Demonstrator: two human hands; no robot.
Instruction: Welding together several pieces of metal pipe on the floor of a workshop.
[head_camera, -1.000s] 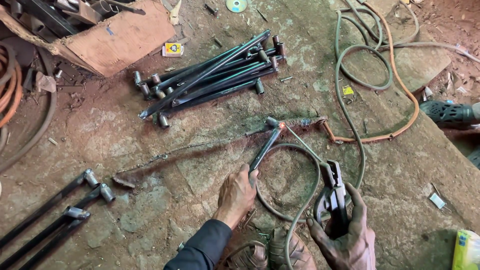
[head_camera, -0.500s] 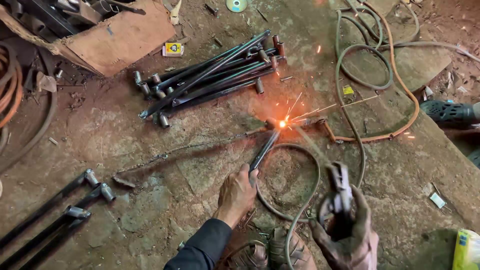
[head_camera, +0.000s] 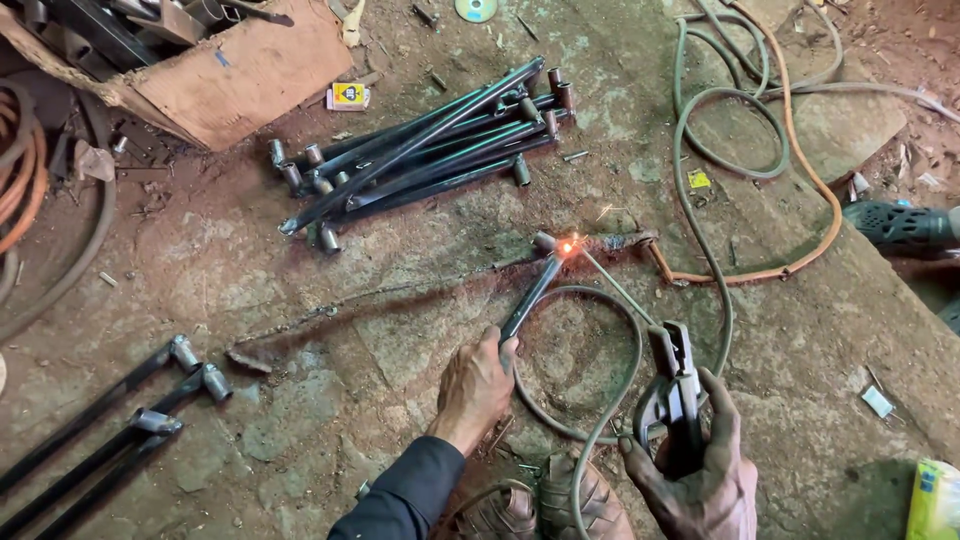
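My left hand (head_camera: 478, 382) grips the near end of a short black metal rod (head_camera: 529, 298) that lies on the concrete floor. The rod's far end meets a small steel sleeve (head_camera: 544, 240), where an orange glow (head_camera: 566, 247) shows. My right hand (head_camera: 692, 462) holds a welding electrode holder (head_camera: 676, 392). Its thin electrode (head_camera: 612, 283) slants up-left to the glowing spot. A grey cable (head_camera: 590, 440) loops from the holder between my hands.
A pile of black rods with steel sleeves (head_camera: 420, 150) lies beyond the weld. More rods (head_camera: 110, 425) lie at the left. Grey and orange cables (head_camera: 745, 140) coil at the right. A cardboard box (head_camera: 225, 65) sits top left, my foot (head_camera: 580, 505) at the bottom.
One second ago there was no arc. Half a second ago sparks flew from the joint. Now only a small orange glow is left; both hands stay nearly in place.
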